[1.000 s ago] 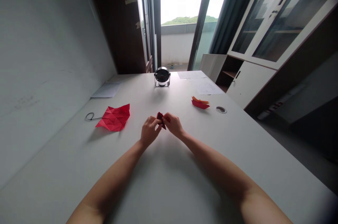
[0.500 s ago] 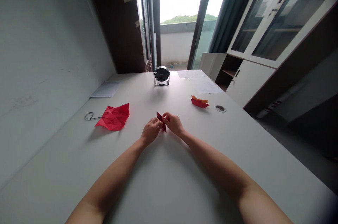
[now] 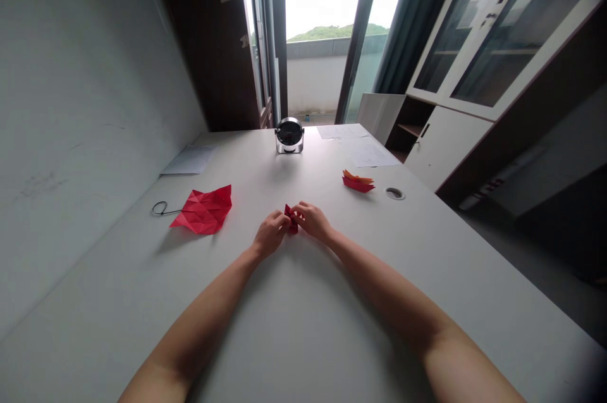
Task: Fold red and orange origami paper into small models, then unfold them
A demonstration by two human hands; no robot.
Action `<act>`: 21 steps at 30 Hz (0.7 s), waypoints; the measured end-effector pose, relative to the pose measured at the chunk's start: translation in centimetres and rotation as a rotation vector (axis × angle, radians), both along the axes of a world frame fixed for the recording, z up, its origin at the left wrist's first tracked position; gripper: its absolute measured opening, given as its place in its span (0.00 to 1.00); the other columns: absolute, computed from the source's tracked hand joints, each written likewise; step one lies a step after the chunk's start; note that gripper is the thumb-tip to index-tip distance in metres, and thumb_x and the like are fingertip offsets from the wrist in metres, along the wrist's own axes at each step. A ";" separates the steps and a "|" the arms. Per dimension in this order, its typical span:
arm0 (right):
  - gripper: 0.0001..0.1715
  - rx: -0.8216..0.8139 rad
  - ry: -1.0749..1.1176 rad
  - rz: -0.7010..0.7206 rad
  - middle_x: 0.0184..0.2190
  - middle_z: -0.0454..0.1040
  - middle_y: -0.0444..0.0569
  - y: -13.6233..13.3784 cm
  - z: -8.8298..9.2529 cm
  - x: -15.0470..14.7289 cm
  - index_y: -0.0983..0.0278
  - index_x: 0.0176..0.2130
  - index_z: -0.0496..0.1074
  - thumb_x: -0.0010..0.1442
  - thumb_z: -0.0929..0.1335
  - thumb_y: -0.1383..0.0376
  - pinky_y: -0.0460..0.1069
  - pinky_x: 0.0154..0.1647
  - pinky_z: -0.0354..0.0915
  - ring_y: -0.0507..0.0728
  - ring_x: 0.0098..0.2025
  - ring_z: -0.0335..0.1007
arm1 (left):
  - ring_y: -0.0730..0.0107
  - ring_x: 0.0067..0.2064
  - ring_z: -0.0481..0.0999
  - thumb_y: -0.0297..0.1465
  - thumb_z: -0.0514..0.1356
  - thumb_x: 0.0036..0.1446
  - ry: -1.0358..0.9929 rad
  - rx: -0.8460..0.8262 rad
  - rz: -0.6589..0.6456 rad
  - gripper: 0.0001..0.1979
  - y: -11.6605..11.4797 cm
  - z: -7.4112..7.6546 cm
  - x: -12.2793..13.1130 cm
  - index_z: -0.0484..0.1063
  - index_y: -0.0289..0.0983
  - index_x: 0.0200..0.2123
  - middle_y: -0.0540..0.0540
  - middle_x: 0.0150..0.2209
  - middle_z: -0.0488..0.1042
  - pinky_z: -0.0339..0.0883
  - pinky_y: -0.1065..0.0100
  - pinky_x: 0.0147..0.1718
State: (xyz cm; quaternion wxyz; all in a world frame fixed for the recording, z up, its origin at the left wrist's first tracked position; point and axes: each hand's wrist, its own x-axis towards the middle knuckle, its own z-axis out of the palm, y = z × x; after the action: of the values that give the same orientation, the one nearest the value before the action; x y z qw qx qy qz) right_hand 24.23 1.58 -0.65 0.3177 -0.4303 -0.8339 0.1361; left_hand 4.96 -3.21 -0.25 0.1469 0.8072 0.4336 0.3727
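Between my hands, over the middle of the white table, is a small folded red paper. My left hand pinches its left side, and my right hand pinches its right side near the top. The fingers hide most of the paper's middle. Left of my hands lies a creased, unfolded red paper sheet. Off to the right sit folded paper boats, an orange one resting in or on a red one.
A round black device on a metal stand stands at the back. A thin black cord loop touches the creased sheet. White papers lie at the back left, more papers at the back right. A round cable hole is at right.
The red paper between my hands has changed shape: the long narrow piece now looks shorter and more opened out. Both hands have stayed nearly in place, still pinching it.
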 end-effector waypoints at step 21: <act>0.06 -0.169 0.137 -0.116 0.34 0.75 0.46 1.1 -0.5 0.3 0.61 0.32 0.75 0.55 0.67 0.69 0.47 0.36 0.62 0.53 0.34 0.69 | 0.66 0.37 0.77 0.35 0.56 0.65 -0.660 -0.378 -0.076 0.06 0.6 -0.7 0.1 0.67 0.39 0.42 0.44 0.44 0.76 0.70 0.60 0.42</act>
State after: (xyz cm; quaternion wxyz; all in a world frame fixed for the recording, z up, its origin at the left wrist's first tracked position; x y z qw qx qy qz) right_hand 24.55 2.65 -1.19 0.3440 -0.4929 -0.7693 0.2165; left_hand 5.10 -2.59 -0.92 0.4384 0.6180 0.3940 0.5203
